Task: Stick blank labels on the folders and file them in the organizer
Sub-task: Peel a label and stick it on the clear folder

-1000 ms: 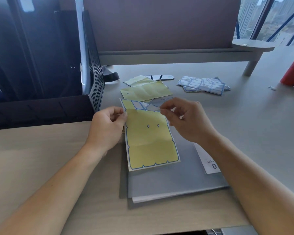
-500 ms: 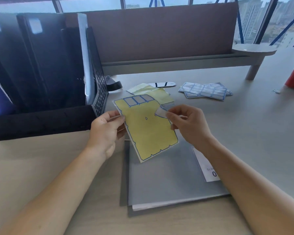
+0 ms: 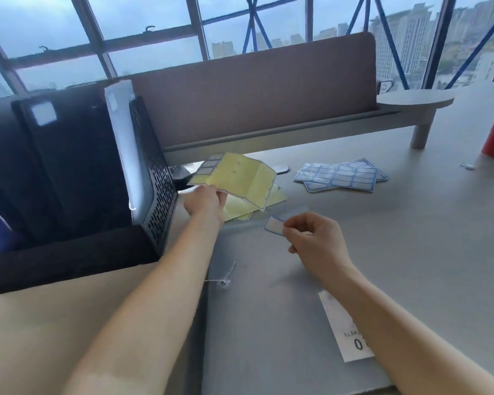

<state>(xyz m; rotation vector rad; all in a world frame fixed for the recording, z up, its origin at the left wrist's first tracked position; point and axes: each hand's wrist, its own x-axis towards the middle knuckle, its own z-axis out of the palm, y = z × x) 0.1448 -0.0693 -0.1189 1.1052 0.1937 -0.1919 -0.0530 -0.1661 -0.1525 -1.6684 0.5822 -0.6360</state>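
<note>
Over the grey folder, right hand pinches a label; left hand grips the yellow sheet.

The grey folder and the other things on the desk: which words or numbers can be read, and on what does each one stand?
"0": white strip on the grey folder.
"...ETS": same strip, small, seen upside down, the start hidden by the arm.
Label in the right hand: blank.
Label sheets: no text readable.

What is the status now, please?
Right hand pinching blue-edged blank label. Left hand holding yellow backing sheet. Grey folder flat, unobstructed.
</note>
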